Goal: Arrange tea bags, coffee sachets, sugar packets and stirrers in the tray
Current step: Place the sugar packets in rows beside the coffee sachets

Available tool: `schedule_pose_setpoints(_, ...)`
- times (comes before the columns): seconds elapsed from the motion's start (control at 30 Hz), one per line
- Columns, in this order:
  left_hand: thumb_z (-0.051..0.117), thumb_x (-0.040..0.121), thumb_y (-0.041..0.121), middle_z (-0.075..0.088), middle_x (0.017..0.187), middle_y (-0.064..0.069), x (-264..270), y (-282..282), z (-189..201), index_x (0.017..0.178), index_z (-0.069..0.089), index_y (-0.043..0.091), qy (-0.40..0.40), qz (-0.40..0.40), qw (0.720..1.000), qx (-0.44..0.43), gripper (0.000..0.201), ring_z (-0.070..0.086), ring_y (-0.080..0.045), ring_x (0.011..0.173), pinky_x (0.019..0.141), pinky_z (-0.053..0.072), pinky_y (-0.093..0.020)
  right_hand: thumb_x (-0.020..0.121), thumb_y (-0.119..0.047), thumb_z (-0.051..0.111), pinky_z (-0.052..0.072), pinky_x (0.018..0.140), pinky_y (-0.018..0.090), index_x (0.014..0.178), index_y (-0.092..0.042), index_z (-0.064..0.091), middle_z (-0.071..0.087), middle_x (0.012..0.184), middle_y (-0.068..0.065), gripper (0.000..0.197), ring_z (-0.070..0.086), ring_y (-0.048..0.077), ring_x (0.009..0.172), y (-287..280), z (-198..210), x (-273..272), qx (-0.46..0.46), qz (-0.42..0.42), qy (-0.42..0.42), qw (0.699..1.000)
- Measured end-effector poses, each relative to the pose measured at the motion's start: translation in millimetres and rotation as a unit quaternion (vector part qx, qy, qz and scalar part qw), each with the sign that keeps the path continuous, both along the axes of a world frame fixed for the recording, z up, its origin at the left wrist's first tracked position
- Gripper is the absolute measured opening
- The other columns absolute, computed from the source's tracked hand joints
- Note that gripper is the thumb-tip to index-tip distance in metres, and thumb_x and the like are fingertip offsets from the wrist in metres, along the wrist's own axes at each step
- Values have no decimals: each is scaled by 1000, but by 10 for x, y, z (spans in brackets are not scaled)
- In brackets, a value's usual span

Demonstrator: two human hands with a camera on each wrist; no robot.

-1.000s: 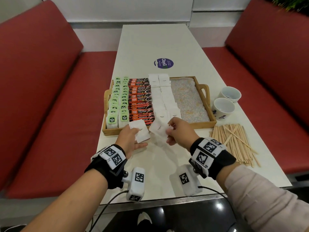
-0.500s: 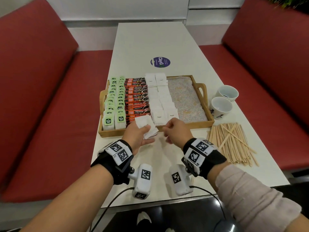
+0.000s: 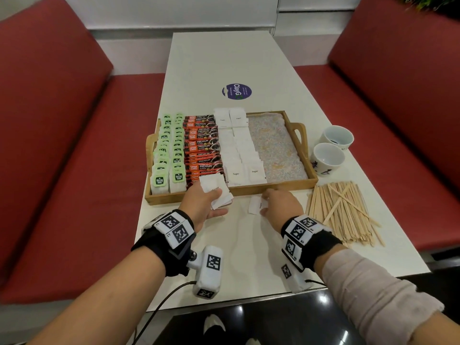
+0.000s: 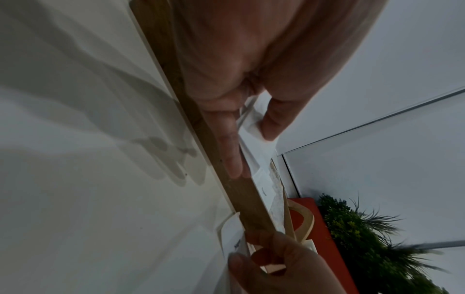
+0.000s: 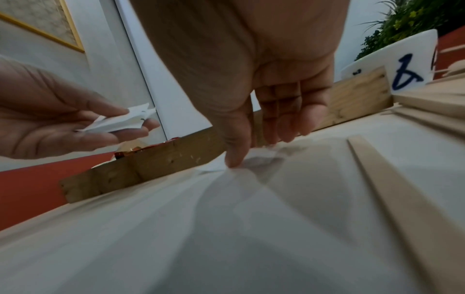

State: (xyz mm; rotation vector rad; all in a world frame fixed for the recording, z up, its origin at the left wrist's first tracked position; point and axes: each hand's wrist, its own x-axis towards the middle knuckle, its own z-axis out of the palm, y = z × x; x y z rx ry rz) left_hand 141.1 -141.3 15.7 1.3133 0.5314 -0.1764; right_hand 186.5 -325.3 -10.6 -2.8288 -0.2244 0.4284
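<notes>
Wood tray (image 3: 273,187), paper sugar pkts (image 3: 235,173), wood stirrers (image 3: 343,210).

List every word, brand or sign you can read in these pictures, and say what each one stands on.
"Sugar": white sugar packets in the tray, and the loose packet at the right hand.
"PREMIUM CLASSIC", "Great Taste": coffee sachets.
"McCoy teas", roughly: tea bag tags.
"ClayG": round table sticker; smaller print unreadable.
Blue brush characters: cup, not legible.

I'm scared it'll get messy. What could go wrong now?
1. The left hand holds a loose fan of sugar packets above the tray; one could slip onto the neat coffee sachets.
2. The right hand is at a flat sugar packet on the table; it may slide instead of lifting.
3. That wrist could bump the stirrers.
</notes>
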Motion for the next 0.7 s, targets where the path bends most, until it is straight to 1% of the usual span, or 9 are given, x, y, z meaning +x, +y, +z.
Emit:
schedule_pose_setpoints(0.13,48,96,1,59,125,-13,-21,5,-10,132,45,16,-3,-10,1000,0,40,65,-31,100,66,60,-35,79,-22,72,45,81,32,109,-14,53,54,111,6,36,54,24,99,26,49,-19,0,7,24,1000)
schedule_pose_setpoints(0.23,48,96,1,60,123,-11,-32,9,-6,130,46,16,-7,-15,1000,0,38,66,-29,96,67,60,-35,76,-20,73,47,79,32,112,-12,48,55,110,7,44,56,24,98,33,95,-23,-7,14,52,999)
schedule_pose_setpoints(0.3,48,96,1,60,123,-12,-13,15,2,129,47,17,-7,-20,1000,0,37,67,-30,96,66,60,-35,75,-20,74,47,79,32,114,-12,49,55,113,8,47,56,25,100,35,120,-14,-19,26,78,996)
schedule_pose_setpoints(0.4,48,96,2,61,123,-10,57,26,35,124,48,20,-8,-28,1000,-1,34,66,-31,99,67,60,-35,73,-20,76,47,78,28,113,-12,56,54,115,6,46,57,23,101,49,170,0,-35,34,111,993)
schedule_pose_setpoints(0.47,48,96,2,61,122,-8,118,35,58,123,49,21,-13,-35,999,1,34,65,-29,100,66,60,-35,71,-19,76,45,72,26,105,-11,60,57,106,5,38,57,21,93,57,191,13,-40,34,116,992)
schedule_pose_setpoints(0.53,48,96,2,61,122,-7,180,50,78,127,49,20,-17,-44,999,0,36,65,-28,101,66,60,-34,69,-18,78,41,65,25,94,-15,53,55,95,1,35,53,20,84,55,200,29,-34,20,124,991)
schedule_pose_setpoints(0.6,48,96,2,61,123,-7,242,82,75,128,48,20,-20,-53,998,-1,37,65,-29,102,66,60,-35,68,-18,78,36,58,24,91,-18,48,53,92,-1,39,50,19,83,47,195,45,-28,18,139,990)
schedule_pose_setpoints(0.7,49,95,3,61,124,-6,319,144,70,128,49,20,-28,-63,998,2,37,66,-27,102,68,60,-36,73,-22,76,36,60,22,93,-18,59,55,85,-4,27,52,17,84,15,214,83,-22,59,148,987)
